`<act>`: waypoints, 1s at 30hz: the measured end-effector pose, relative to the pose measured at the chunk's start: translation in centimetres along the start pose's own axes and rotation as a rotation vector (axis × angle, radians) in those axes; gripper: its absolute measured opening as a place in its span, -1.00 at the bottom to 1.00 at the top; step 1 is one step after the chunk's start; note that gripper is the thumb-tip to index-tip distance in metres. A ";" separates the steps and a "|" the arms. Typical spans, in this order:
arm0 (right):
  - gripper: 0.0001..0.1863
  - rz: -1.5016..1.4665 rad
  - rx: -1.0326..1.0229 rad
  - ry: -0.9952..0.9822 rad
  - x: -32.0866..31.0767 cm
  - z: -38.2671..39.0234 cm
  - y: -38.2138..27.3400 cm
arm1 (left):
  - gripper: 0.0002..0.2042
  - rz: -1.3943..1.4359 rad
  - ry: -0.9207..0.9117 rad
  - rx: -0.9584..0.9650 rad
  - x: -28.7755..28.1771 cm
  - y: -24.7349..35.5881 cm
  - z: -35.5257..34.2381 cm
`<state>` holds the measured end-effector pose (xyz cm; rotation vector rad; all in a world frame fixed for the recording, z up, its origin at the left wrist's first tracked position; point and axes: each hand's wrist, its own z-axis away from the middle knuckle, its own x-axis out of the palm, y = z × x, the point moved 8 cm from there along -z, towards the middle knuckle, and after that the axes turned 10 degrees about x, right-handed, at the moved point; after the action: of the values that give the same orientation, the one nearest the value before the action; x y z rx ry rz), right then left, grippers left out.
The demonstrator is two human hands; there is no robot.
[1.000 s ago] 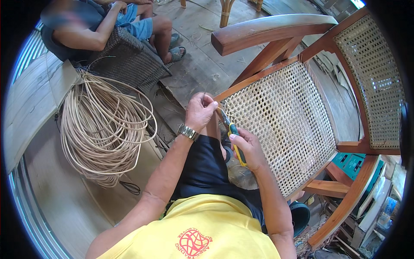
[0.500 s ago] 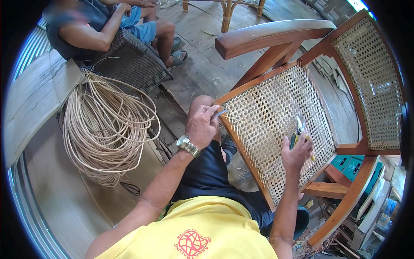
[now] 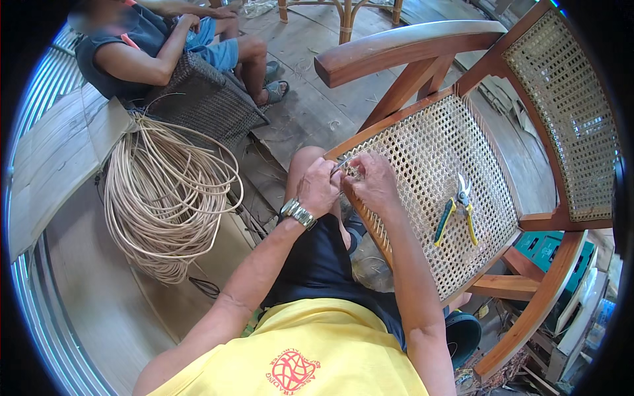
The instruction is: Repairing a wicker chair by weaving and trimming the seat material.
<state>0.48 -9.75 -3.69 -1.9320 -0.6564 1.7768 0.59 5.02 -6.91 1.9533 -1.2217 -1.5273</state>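
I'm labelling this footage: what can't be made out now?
In the head view:
- Thin grey item in the left hand: mostly covered by that hand.
- Whether the right hand pinches anything: too small to tell.
- Top of the rattan-legged furniture: cut off by the upper edge.
- Part of the dark container: behind the right forearm.

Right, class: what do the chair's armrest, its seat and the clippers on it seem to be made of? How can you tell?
Armrest: probably varnished wood; reddish brown with a sheen.
Seat: likely woven cane, unpainted; pale strands cross around open holes.
Clippers: blades look like bare metal, shiny and silvery; green-and-yellow handles perhaps plastic or rubber coated.
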 end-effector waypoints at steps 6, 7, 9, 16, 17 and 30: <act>-0.82 -0.090 0.124 -0.133 0.4 0.1 1.3 | -0.85 -0.167 -0.133 -0.023 0.5 -0.4 -1.4; -0.83 -0.141 0.132 -0.153 0.6 -0.2 1.3 | -0.86 -0.069 -0.163 -0.062 0.5 -0.7 -1.5; -0.83 -0.191 0.142 -0.172 0.7 -0.3 1.4 | -0.85 0.139 -0.226 -0.247 1.1 -1.5 -1.0; -0.93 0.031 -0.054 0.018 0.5 1.2 -0.2 | -0.81 0.463 -0.185 -0.457 2.9 -3.3 0.0; -0.94 0.019 -0.070 0.086 0.2 1.5 -0.5 | -0.82 0.434 -0.176 -0.426 2.8 -3.2 -0.1; -0.90 0.032 -0.103 0.244 -0.3 1.9 -0.9 | -0.78 0.506 -0.086 -0.301 2.5 -3.1 0.6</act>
<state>-1.48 -9.22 -3.07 -2.1946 -0.6453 1.5174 1.33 4.81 -10.86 1.2775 -1.3044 -1.4322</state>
